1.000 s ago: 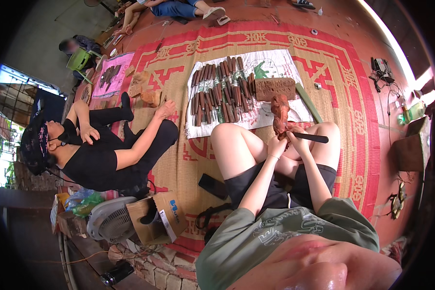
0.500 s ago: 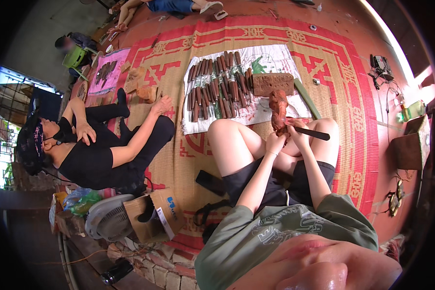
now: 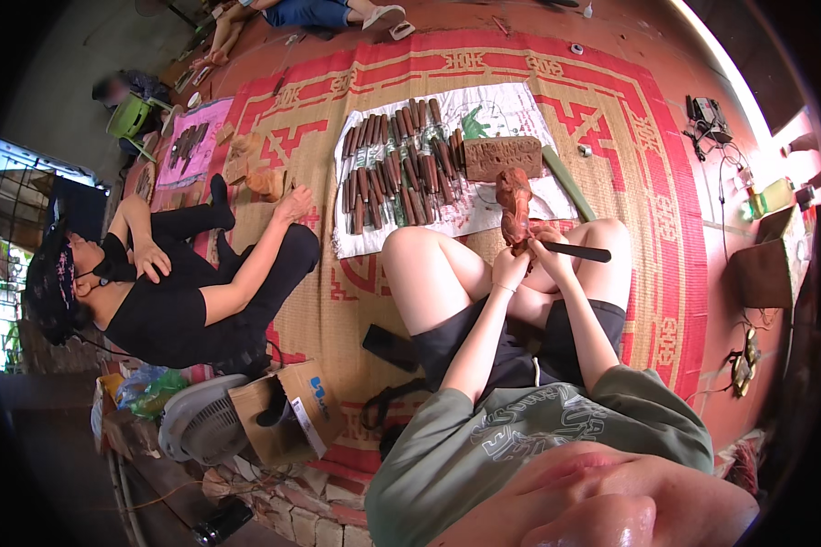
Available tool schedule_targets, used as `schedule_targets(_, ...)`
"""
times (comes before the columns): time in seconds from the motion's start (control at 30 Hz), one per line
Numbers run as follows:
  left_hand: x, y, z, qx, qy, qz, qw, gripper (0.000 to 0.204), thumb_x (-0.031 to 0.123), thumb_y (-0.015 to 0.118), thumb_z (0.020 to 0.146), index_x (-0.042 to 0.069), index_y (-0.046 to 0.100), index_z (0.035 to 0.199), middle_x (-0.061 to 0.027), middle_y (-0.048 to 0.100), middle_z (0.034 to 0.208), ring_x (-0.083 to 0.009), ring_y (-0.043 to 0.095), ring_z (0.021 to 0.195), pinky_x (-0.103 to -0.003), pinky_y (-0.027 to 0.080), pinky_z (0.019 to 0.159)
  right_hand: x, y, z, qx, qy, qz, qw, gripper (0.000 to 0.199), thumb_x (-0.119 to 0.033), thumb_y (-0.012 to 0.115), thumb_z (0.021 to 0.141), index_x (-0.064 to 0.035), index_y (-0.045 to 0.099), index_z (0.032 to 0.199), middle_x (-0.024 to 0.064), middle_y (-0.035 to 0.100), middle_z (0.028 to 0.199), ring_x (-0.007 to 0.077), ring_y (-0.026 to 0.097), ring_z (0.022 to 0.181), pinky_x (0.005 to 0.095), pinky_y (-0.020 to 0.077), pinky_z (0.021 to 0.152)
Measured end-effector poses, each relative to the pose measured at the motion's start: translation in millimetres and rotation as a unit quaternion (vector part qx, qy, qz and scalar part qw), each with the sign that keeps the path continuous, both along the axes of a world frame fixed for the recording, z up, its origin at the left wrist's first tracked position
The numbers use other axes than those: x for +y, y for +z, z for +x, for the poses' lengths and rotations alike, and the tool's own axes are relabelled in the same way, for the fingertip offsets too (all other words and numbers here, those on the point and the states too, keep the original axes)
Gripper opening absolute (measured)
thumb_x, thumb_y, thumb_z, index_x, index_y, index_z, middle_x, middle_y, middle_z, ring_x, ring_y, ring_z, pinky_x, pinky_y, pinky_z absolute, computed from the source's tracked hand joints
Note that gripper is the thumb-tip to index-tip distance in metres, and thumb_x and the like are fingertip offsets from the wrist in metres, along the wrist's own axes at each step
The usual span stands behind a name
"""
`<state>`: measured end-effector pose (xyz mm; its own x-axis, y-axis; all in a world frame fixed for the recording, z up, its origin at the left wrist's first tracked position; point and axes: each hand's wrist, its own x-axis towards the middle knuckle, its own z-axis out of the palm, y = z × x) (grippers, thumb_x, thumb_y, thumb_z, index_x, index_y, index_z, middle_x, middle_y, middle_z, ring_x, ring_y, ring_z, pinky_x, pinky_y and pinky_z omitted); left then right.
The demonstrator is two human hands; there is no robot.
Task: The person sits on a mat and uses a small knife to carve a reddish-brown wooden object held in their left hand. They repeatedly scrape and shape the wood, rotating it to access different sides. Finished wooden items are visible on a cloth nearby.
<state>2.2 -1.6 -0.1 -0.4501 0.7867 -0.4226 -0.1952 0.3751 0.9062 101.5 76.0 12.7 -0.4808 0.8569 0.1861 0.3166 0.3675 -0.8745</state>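
Between my knees I hold a reddish-brown wood carving (image 3: 514, 205), its knobby upper end pointing away from me. My left hand (image 3: 509, 267) is closed around the carving's lower end. My right hand (image 3: 551, 259) is closed on a carving tool (image 3: 578, 251), whose long dark handle sticks out to the right; its working tip is hidden by my fingers and the wood. Just beyond the carving lies a carved brown wooden block (image 3: 502, 159), at the edge of a white sheet (image 3: 360, 242). Rows of several wooden-handled carving tools (image 3: 397, 173) cover that sheet.
A green strip (image 3: 568, 185) lies right of the block. On my left sits a co-worker (image 3: 178, 292) in black, one hand by some wood pieces (image 3: 263, 183). A phone (image 3: 390, 346), a cardboard box (image 3: 287, 415) and a grey fan (image 3: 212, 417) are nearer me. A patterned mat (image 3: 657, 228) spreads beneath.
The whole view has shifted slightly, so things appear a little farther left. Both my hands keep their grip on the carving and the tool, with barely any visible movement.
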Motion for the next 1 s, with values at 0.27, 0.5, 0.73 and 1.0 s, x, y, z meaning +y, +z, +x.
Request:
schedule_targets(0.27,2.0,-11.3,-0.9,0.060,0.015,0.006,0.998,0.033,0.031,0.060,0.072,-0.001,0.061,0.069,-0.0107,0.060,0.056,-0.0192,0.060,0.052,-0.032,0.047,0.051,11.0,-27.9,12.4,0.060,-0.021,-0.062,0.996,0.015,-0.010,0.060,0.071,0.0052,0.059,0.068,0.0146,0.062,0.096,0.0232,0.059,0.087,0.0315,0.0465,0.076)
schedule_targets(0.5,-0.7,-11.2,-2.3,0.063,-0.004,0.014,0.998,0.032,0.031,0.059,0.074,-0.001,0.063,0.073,-0.0101,0.060,0.057,-0.0194,0.060,0.053,-0.032,0.046,0.053,5.2,-18.2,7.3,0.028,-0.029,-0.078,0.996,0.016,-0.008,0.061,0.074,0.0047,0.054,0.067,0.0116,0.060,0.084,0.0172,0.056,0.076,0.0267,0.0443,0.068)
schedule_targets(0.73,3.9,-29.7,-3.4,0.034,-0.004,-0.021,0.999,0.032,0.032,0.060,0.072,0.000,0.065,0.072,-0.0125,0.062,0.061,-0.0206,0.062,0.057,-0.032,0.047,0.056,7.2,-17.7,6.3,0.114,-0.043,-0.101,0.987,0.014,-0.008,0.061,0.073,0.0027,0.054,0.067,0.0069,0.055,0.066,0.0119,0.052,0.061,0.0254,0.0419,0.056)
schedule_targets(1.0,-0.2,-16.3,-7.2,0.007,-0.023,-0.015,1.000,0.034,0.034,0.062,0.072,0.001,0.063,0.066,-0.0073,0.061,0.059,-0.0149,0.060,0.054,-0.030,0.049,0.054,14.8,-17.4,22.1,0.052,-0.150,-0.084,0.984,0.013,-0.011,0.063,0.070,0.0019,0.061,0.071,0.0024,0.051,0.053,0.0088,0.050,0.053,0.0262,0.0418,0.051)
